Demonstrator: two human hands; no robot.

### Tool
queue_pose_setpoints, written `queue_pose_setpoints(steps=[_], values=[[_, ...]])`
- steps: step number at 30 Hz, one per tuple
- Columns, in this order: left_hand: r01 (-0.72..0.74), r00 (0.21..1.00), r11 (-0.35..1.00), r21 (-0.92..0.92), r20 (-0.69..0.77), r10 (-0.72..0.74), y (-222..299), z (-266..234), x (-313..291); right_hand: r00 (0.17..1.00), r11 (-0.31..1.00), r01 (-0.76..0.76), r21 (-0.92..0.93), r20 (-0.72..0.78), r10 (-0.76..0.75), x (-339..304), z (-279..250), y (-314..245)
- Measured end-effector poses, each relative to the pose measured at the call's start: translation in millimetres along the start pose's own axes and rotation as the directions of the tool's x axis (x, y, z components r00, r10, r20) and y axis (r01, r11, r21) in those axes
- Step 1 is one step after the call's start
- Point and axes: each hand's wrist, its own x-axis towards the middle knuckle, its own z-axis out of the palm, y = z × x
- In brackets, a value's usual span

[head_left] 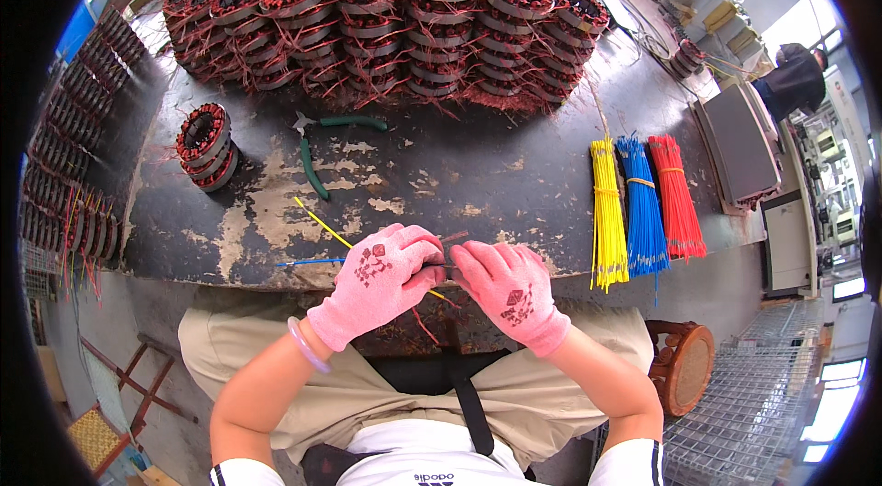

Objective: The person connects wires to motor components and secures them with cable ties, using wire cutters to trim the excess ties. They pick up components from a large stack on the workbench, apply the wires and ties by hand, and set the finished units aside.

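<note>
My left hand (384,276), in a pink glove, is closed at the near edge of the table. A yellow wire (322,221) and a blue wire (308,262) stick out to the left from under it. My right hand (512,291), gloved alike, is closed close beside it with bent fingers. A small dark reddish piece (453,237) shows between the fingertips; most of it is hidden. Thin dark red leads (425,325) hang below the hands, beside a short yellow wire end (441,297).
Green-handled cutters (312,160) lie open beyond my left hand, near a short stack of wound stators (207,146). Many stators (404,17) are piled at the back. Bundled yellow (607,220), blue (643,210) and red wires (676,201) lie at right. A wooden stool (680,367) stands below.
</note>
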Motion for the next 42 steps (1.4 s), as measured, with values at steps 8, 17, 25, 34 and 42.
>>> queue_pose_setpoints(steps=[8,17,25,34,42], values=[[-0.022,1.0,1.0,-0.004,-0.016,0.022,1,0,-2,0.499,-0.245,-0.81,0.533,0.846,0.19,10,-1,-1],[-0.019,1.0,1.0,-0.019,-0.024,0.018,-1,1,-1,0.962,0.994,-0.021,0.104,0.274,-0.009,7,-10,4],[-0.04,0.999,0.999,-0.016,-0.016,0.04,-1,-3,1,0.535,-0.186,-0.791,0.582,0.807,0.248,14,-2,3],[-0.031,0.999,0.999,-0.009,-0.012,0.031,-1,1,-2,0.991,0.987,0.074,0.141,-0.122,-0.057,6,1,-5],[-0.017,0.999,1.0,-0.013,0.028,0.017,0,-1,-2,0.998,0.977,0.065,0.203,-0.02,-0.062,-5,12,2]])
